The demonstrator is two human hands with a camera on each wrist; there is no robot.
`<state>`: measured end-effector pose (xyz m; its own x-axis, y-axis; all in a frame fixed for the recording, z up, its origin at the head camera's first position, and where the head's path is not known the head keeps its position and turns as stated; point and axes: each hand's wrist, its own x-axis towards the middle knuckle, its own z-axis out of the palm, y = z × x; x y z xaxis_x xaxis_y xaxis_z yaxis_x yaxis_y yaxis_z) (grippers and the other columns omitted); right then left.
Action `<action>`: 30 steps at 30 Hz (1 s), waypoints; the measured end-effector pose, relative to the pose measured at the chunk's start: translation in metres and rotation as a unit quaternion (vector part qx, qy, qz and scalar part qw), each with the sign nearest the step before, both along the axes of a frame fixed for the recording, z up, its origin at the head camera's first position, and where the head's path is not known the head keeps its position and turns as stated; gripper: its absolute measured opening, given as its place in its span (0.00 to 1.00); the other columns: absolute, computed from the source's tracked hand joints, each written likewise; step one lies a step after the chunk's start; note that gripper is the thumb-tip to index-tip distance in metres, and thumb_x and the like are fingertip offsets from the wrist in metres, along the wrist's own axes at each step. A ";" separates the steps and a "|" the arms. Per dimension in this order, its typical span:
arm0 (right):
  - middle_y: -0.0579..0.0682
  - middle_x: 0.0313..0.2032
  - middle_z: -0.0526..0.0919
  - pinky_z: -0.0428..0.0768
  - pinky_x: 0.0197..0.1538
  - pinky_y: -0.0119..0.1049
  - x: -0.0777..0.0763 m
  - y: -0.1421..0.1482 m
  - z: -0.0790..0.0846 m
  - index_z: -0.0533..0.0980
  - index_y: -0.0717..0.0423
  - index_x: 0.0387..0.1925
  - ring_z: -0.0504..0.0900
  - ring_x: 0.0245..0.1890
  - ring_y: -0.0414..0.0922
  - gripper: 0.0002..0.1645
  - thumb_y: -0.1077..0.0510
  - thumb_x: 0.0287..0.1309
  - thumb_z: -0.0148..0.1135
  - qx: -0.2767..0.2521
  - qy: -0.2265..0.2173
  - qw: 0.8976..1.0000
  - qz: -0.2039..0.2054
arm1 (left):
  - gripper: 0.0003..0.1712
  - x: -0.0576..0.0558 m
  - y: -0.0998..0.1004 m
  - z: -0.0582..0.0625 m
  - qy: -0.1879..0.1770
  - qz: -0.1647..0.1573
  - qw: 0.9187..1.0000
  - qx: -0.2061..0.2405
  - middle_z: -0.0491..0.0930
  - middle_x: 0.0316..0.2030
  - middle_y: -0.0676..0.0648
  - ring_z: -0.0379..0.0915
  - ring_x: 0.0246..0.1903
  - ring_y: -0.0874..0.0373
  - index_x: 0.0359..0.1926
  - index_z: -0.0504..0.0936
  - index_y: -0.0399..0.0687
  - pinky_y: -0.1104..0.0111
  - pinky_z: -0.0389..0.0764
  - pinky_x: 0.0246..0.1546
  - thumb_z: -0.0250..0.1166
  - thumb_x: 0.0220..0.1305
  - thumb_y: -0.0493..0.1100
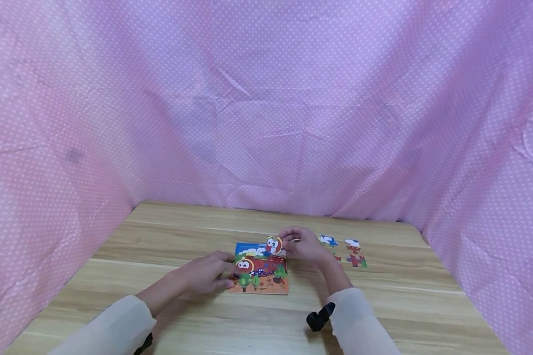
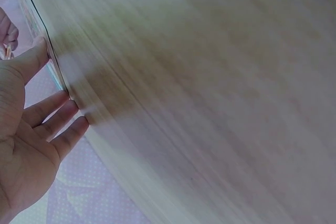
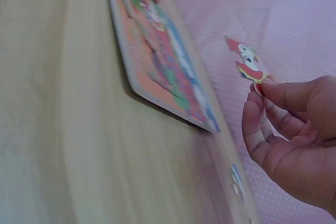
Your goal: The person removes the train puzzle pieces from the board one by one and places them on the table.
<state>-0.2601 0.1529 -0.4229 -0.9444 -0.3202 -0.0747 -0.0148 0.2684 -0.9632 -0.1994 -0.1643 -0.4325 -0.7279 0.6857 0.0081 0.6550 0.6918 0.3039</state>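
A square picture puzzle board with a red cartoon train lies flat on the wooden table. At its left edge is my left hand, thumb by the near corner and fingers stretched along the side. The left wrist view shows that thumb against the board's edge and the other fingertips down at the tabletop. Over the board's far right part, my right hand pinches a puzzle piece with a red face and big white eyes. In the right wrist view the piece is held up above the board, between thumb and fingertips.
Several loose puzzle pieces lie on the table to the right of the board, some partly behind my right hand. A pink dotted cloth hangs around the table's back and sides.
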 end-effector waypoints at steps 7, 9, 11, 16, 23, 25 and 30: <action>0.57 0.44 0.81 0.85 0.50 0.41 0.002 0.030 0.002 0.79 0.61 0.51 0.82 0.43 0.48 0.11 0.69 0.70 0.59 0.008 0.026 0.999 -0.021 | 0.20 -0.001 0.001 -0.001 0.001 -0.002 1.000 -0.004 0.72 0.67 0.36 0.68 0.67 0.40 0.62 0.84 0.58 0.45 0.72 0.65 0.64 0.73 0.54; 0.57 0.44 0.81 0.85 0.49 0.42 0.003 0.038 0.003 0.80 0.60 0.51 0.82 0.43 0.49 0.10 0.68 0.71 0.59 0.017 0.031 0.999 -0.030 | 0.20 -0.002 0.001 -0.001 -0.001 0.000 1.000 -0.005 0.72 0.67 0.37 0.68 0.67 0.41 0.62 0.84 0.58 0.45 0.72 0.65 0.64 0.73 0.53; 0.56 0.43 0.80 0.85 0.49 0.44 0.003 0.045 0.002 0.80 0.62 0.51 0.82 0.43 0.50 0.10 0.67 0.71 0.59 0.023 0.037 0.998 -0.036 | 0.20 -0.002 0.001 -0.001 -0.002 0.000 1.000 -0.007 0.72 0.67 0.37 0.68 0.68 0.41 0.62 0.84 0.58 0.46 0.72 0.65 0.64 0.73 0.53; 0.56 0.42 0.79 0.85 0.49 0.45 0.004 0.060 -0.001 0.79 0.64 0.52 0.80 0.42 0.50 0.11 0.67 0.71 0.59 0.018 0.034 0.999 -0.033 | 0.20 -0.003 0.000 0.000 -0.001 -0.004 1.000 -0.007 0.73 0.67 0.38 0.68 0.67 0.42 0.62 0.84 0.59 0.46 0.73 0.65 0.64 0.73 0.53; 0.58 0.43 0.78 0.85 0.46 0.41 0.005 0.069 -0.005 0.78 0.65 0.53 0.79 0.41 0.48 0.12 0.69 0.72 0.56 0.038 0.031 0.998 -0.030 | 0.20 -0.003 0.000 -0.002 0.011 -0.018 1.000 0.003 0.73 0.67 0.38 0.69 0.66 0.42 0.63 0.83 0.60 0.46 0.72 0.65 0.65 0.73 0.52; 0.58 0.43 0.78 0.85 0.45 0.40 0.003 0.071 -0.007 0.78 0.67 0.53 0.79 0.40 0.47 0.13 0.70 0.71 0.55 0.044 0.025 0.998 -0.035 | 0.20 -0.002 0.000 -0.003 0.009 -0.013 1.000 0.002 0.73 0.67 0.37 0.69 0.66 0.41 0.63 0.83 0.59 0.45 0.72 0.65 0.65 0.73 0.52; 0.57 0.41 0.79 0.82 0.39 0.37 0.002 0.073 -0.009 0.79 0.67 0.51 0.78 0.36 0.46 0.14 0.74 0.68 0.53 0.068 0.015 0.996 -0.047 | 0.20 -0.002 -0.001 -0.002 0.003 -0.004 1.000 -0.003 0.72 0.68 0.38 0.68 0.67 0.42 0.62 0.83 0.60 0.47 0.74 0.64 0.64 0.73 0.53</action>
